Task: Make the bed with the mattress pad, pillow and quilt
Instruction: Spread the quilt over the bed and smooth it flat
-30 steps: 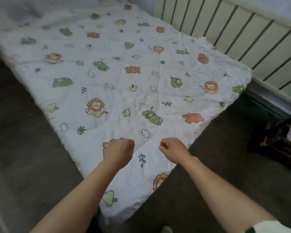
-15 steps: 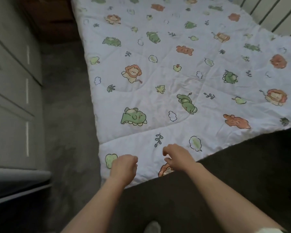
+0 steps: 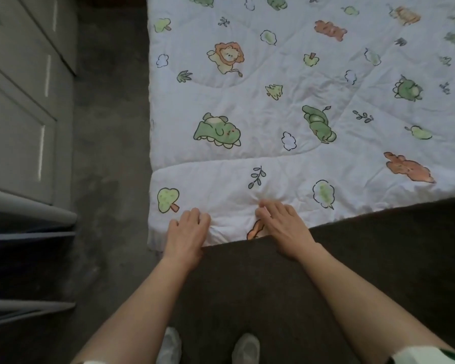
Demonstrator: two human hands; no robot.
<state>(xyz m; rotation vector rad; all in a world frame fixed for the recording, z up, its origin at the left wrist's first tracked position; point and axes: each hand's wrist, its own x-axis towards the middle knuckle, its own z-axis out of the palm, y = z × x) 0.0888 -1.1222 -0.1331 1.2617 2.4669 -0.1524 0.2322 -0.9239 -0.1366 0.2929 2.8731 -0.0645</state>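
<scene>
One grey drawer unit point(image 3: 19, 114) stands at your far left, with a strip of grey carpet point(image 3: 108, 127) running beside it. Right of that strip the quilt point(image 3: 300, 82), white with green and orange cartoon animals, lies spread flat and fills the upper right of the view. Its near left corner sits just ahead of you. Your left hand point(image 3: 187, 232) rests on that corner, just below a printed green tree point(image 3: 167, 199), knuckles up and fingers bent onto the fabric; you cannot tell whether they grip it. Your right hand point(image 3: 284, 227) lies a little to its right, apart from it. Its fingers are fairly straight and press on the quilt's near edge, where the cloth puckers at the fingertips point(image 3: 267, 204). An orange print point(image 3: 255, 229) shows between your hands. A dark brown surface point(image 3: 378, 245) meets the quilt's near edge and runs off to the right.
</scene>
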